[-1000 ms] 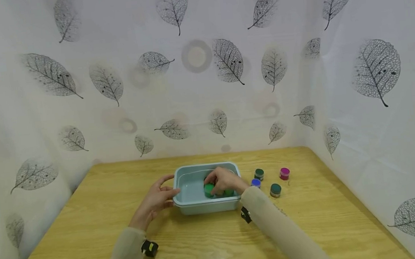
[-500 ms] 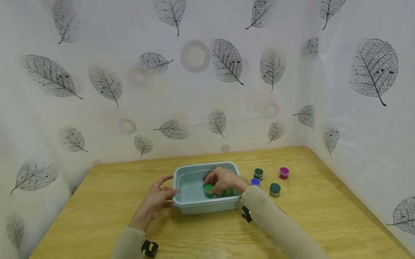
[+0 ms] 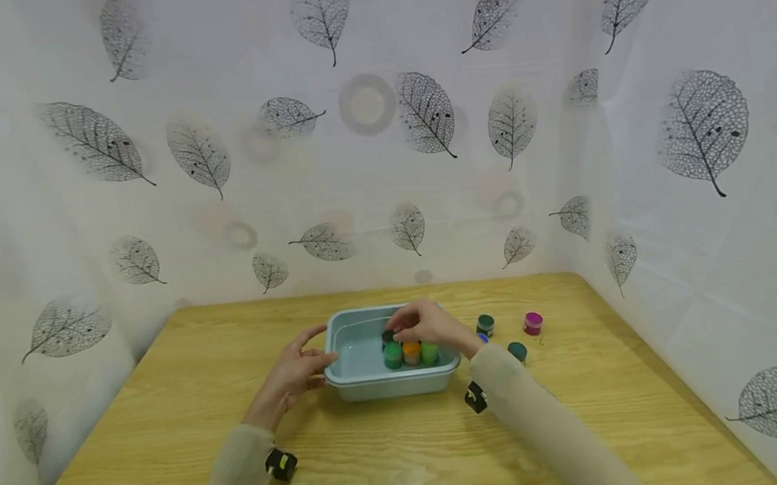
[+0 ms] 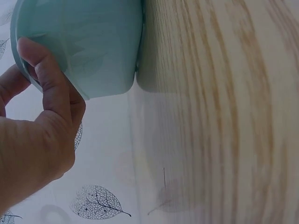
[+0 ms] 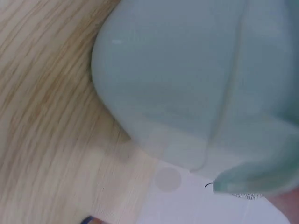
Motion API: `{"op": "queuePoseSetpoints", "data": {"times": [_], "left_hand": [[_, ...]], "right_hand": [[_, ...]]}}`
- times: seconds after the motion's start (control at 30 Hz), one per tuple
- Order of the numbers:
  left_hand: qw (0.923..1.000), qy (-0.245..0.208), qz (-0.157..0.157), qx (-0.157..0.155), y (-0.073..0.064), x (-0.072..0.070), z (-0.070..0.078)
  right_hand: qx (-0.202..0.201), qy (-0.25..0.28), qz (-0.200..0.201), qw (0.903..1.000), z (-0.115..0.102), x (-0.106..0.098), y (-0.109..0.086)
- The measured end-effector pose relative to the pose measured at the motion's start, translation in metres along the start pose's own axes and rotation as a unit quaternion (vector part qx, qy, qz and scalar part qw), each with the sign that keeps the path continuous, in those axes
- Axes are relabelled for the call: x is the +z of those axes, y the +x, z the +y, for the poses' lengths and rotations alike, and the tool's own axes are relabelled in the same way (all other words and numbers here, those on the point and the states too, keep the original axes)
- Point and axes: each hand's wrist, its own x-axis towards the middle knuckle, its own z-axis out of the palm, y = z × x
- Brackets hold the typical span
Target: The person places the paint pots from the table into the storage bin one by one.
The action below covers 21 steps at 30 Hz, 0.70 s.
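Note:
A pale blue plastic basin (image 3: 394,387) stands on the wooden table. My left hand (image 3: 294,374) grips its left rim, and in the left wrist view that hand (image 4: 44,140) has the thumb over the rim of the basin (image 4: 103,56). Inside, at the right, sit a green paint jar (image 3: 393,356), an orange paint jar (image 3: 411,354), a light green paint jar (image 3: 429,354) and a dark paint jar (image 3: 387,337). Just above them hovers my right hand (image 3: 430,323), fingers loosely bent, with nothing seen between them. Its wrist view is mostly filled by the basin wall (image 5: 163,84).
Right of the basin stand a dark green jar (image 3: 485,325), a magenta jar (image 3: 533,324), a teal jar (image 3: 517,351) and a blue jar (image 3: 483,337) partly hidden by the right wrist. A leaf-print curtain (image 3: 371,198) surrounds the table (image 3: 231,341).
My right hand has let go of the green jar and risen slightly up and to the right, uncovering the orange and light green jars. The left hand stays on the basin.

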Motion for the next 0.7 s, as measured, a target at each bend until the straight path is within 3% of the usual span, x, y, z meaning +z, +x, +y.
{"op": "queuePoseSetpoints", "data": {"times": [0.27, 0.47, 0.7], "left_hand": [[1.0000, -0.002, -0.001, -0.001, 0.001, 0.000, 0.000], [1.0000, 0.001, 0.001, -0.003, -0.001, -0.001, 0.001], [1.0000, 0.004, 0.005, -0.006, 0.000, 0.001, 0.002]], "right_hand": [[0.032, 0.113, 0.043, 0.9922, 0.005, -0.019, -0.018], [0.036, 0.122, 0.051, 0.9906, 0.010, -0.033, -0.032], [0.019, 0.114, 0.031, 0.9928, 0.022, -0.048, -0.044]]}}
